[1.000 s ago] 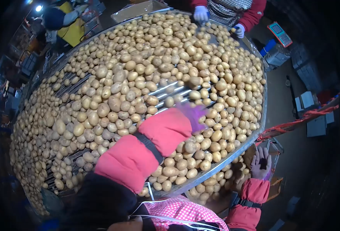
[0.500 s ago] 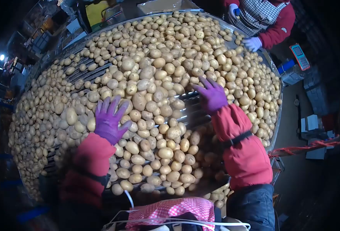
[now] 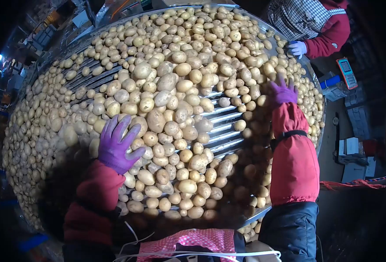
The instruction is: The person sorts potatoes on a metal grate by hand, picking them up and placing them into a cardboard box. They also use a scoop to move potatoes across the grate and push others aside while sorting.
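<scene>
A wide heap of potatoes (image 3: 156, 120) covers a metal slatted surface (image 3: 223, 126), whose bars show through a gap between my hands. My left hand (image 3: 118, 144), in a purple glove, lies with spread fingers on the potatoes left of centre. Farther to the right, my right hand (image 3: 284, 92), also in a purple glove, rests on potatoes with its fingers apart. Neither hand is closed round a potato. Both arms wear red sleeves.
Across the heap at the upper right, a co-worker's gloved hand (image 3: 298, 49) touches the edge. Beyond the right rim are a device with a keypad (image 3: 347, 73), a blue item (image 3: 330, 82), boxes (image 3: 351, 146) and a red cord (image 3: 354, 184).
My right hand has moved right and farther forward, and the gap showing bars has widened. My left hand stays nearly in place. Only one of the co-worker's hands is now in view.
</scene>
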{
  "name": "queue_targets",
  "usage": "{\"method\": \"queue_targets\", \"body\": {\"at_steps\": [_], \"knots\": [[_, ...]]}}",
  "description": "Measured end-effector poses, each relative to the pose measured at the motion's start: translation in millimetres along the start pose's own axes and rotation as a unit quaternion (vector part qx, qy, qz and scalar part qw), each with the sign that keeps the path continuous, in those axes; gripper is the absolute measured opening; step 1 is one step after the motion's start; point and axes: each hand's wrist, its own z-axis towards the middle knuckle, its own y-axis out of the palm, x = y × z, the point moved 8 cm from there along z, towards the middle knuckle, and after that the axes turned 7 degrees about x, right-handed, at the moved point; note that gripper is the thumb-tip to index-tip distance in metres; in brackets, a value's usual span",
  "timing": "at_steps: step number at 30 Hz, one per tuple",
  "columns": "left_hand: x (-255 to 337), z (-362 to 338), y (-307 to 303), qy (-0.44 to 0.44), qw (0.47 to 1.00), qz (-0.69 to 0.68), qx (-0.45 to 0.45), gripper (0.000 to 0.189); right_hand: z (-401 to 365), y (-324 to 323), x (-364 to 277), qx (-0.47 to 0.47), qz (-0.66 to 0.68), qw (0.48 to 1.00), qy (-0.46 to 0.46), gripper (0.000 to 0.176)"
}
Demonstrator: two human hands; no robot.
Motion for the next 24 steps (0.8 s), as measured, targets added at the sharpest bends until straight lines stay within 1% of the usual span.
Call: {"method": "queue_targets", "body": {"at_steps": [1,2,3,4,5,6,7,9,12,14,15,16,17,18,19,20,22,24], "knots": [[-1,0,-2,0.001,1.0,-0.001,0.007,0.063,-10,-16,1,0.148,-0.026,0.988,-0.019,0.033],[-2,0,-3,0.002,1.0,-0.006,0.008,0.062,-15,-19,-13,0.054,0.005,0.998,-0.025,0.037],[-2,1,-2,0.001,1.0,-0.008,0.01,0.062,-20,-37,-41,-0.039,0.038,0.998,-0.034,0.042],[-3,0,-1,0.002,1.0,-0.01,0.01,0.061,-30,-42,-66,-0.135,0.07,0.987,-0.042,0.047],[-3,-2,-1,0.006,1.0,-0.007,0.024,0.061,-41,-22,-89,-0.132,0.098,0.984,-0.073,0.045],[-2,-3,-1,0.003,1.0,-0.005,0.016,0.061,-52,-3,-114,-0.131,0.125,0.978,-0.104,0.043],[-1,-3,-2,0.002,1.0,-0.004,0.011,0.061,-58,0,-126,-0.133,0.139,0.975,-0.109,0.042],[-3,-2,-1,-0.004,1.0,0.001,0.012,0.06,-60,0,-120,-0.13,0.168,0.974,-0.081,0.04],[-2,-3,-3,0.004,1.0,0.0,0.012,0.059,-51,-6,-95,-0.137,0.209,0.968,-0.011,0.036],[-5,-3,-6,0.005,1.0,-0.002,0.022,0.06,-53,-34,-96,-0.111,0.245,0.963,0.017,0.034],[-7,-4,-5,0.005,1.0,-0.006,0.029,0.062,-65,-51,-108,-0.104,0.286,0.952,-0.005,0.034],[-6,-6,-3,0.006,0.999,-0.014,0.032,0.065,-68,-67,-135,-0.004,0.289,0.954,-0.076,0.035],[-2,-3,-5,0.007,1.0,-0.008,0.021,0.064,-81,-81,-176,-0.021,0.264,0.949,-0.172,0.033],[0,-2,-4,0.008,1.0,-0.006,0.02,0.064,-97,-97,-216,-0.035,0.245,0.932,-0.266,0.032],[-1,-2,-3,0.009,1.0,-0.003,0.02,0.064,-111,-84,-250,-0.055,0.297,0.907,-0.292,0.037],[-2,-1,-4,0.013,1.0,0.001,0.02,0.064,-119,-98,-251,0.033,0.297,0.907,-0.295,0.038],[-3,-3,-3,0.006,1.0,0.001,0.014,0.064,-102,-79,-225,-0.067,0.234,0.928,-0.282,0.04],[-4,-3,-3,0.009,1.0,-0.01,0.021,0.064,-69,-36,-159,-0.088,0.286,0.948,-0.108,0.049]]}}
